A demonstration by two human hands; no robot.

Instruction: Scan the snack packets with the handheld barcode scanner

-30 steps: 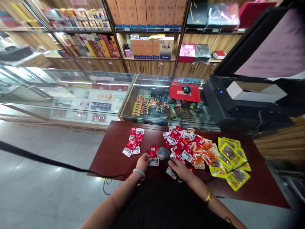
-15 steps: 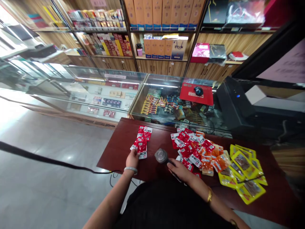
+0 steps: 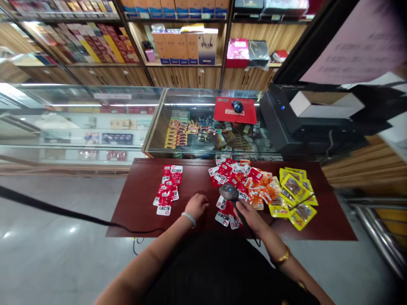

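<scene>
My right hand [image 3: 249,214] is wrapped around the handle of a dark handheld barcode scanner [image 3: 229,192]. The scanner's head hovers over the left edge of a heap of red-and-white snack packets [image 3: 225,171]. My left hand [image 3: 196,206] is over the bare middle of the brown table [image 3: 187,178], its fingers loosely bent and slightly apart, with nothing visible in them. Left of it lies a small overlapping column of red-and-white packets [image 3: 167,190]. Orange packets [image 3: 270,192] adjoin the heap, and yellow packets [image 3: 302,215] lie at its right.
Behind the table stands a glass display counter [image 3: 152,123] with a red mat [image 3: 222,112] and a computer mouse [image 3: 237,106] on top. A black machine [image 3: 280,127] carries an open white box [image 3: 313,106]. A black cable [image 3: 79,218] crosses at the left.
My left hand has let go of the packet at the left column and moved right. The scanner has come over the heap's left packets. The view has shifted right.
</scene>
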